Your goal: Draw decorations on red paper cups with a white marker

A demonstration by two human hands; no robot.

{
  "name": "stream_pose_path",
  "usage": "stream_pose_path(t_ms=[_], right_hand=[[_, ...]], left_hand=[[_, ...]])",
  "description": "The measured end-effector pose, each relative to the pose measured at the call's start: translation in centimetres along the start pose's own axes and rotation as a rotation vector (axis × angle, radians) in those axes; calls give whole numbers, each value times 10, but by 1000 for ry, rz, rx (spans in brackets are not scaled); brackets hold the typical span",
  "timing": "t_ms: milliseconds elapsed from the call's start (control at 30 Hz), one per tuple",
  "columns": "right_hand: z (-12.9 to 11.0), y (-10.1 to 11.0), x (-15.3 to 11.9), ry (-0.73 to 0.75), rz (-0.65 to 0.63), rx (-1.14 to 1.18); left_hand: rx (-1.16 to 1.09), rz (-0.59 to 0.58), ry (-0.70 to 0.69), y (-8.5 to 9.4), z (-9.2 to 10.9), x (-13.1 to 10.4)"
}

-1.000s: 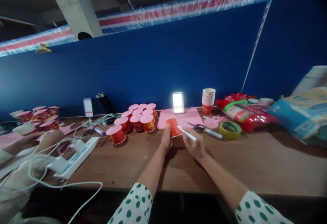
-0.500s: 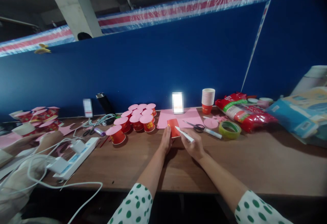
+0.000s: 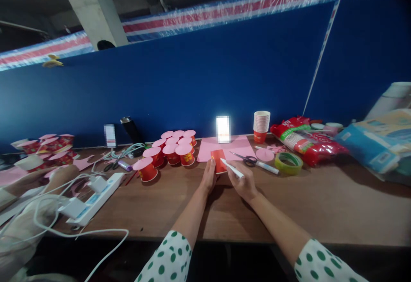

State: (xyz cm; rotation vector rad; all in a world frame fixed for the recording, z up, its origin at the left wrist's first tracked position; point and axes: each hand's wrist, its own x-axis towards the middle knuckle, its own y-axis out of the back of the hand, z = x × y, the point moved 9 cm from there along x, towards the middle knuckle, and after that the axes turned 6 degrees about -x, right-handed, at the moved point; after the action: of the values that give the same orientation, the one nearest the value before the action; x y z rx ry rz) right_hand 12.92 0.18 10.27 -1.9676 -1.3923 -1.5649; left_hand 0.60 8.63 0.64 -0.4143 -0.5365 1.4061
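Observation:
My left hand [image 3: 209,175] holds a red paper cup [image 3: 218,162] by its left side, above the front edge of a sheet of pink paper [image 3: 242,145]. In my right hand [image 3: 243,182] is a white marker [image 3: 233,169], its tip at the right side of the cup. Behind them a bright phone [image 3: 223,129] stands upright on the pink paper. Scissors [image 3: 248,159] and another white marker [image 3: 267,167] lie just right of the pink sheet. To the left stand several red cups [image 3: 187,157] with pink paper discs on top.
A tape roll [image 3: 288,163], a cup stack [image 3: 261,125] and a red plastic pack [image 3: 310,142] are on the right. At the left, another person's hands [image 3: 59,178] are near more cups, beside a power strip [image 3: 96,200] with white cables.

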Motion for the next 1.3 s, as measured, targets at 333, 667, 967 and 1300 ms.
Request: stream_pose_path(t_ms=[333, 667, 967, 1300], right_hand=[[1, 2, 1, -7, 22, 7], [2, 0, 1, -15, -1, -3], [0, 1, 0, -12, 4, 17], [-4, 4, 1, 19, 37, -19]], left_hand=[[1, 12, 12, 1, -2, 0], [0, -13, 1, -3, 1, -1], [-11, 51, -10, 6, -3, 3], [-51, 21, 23, -2, 2, -2]])
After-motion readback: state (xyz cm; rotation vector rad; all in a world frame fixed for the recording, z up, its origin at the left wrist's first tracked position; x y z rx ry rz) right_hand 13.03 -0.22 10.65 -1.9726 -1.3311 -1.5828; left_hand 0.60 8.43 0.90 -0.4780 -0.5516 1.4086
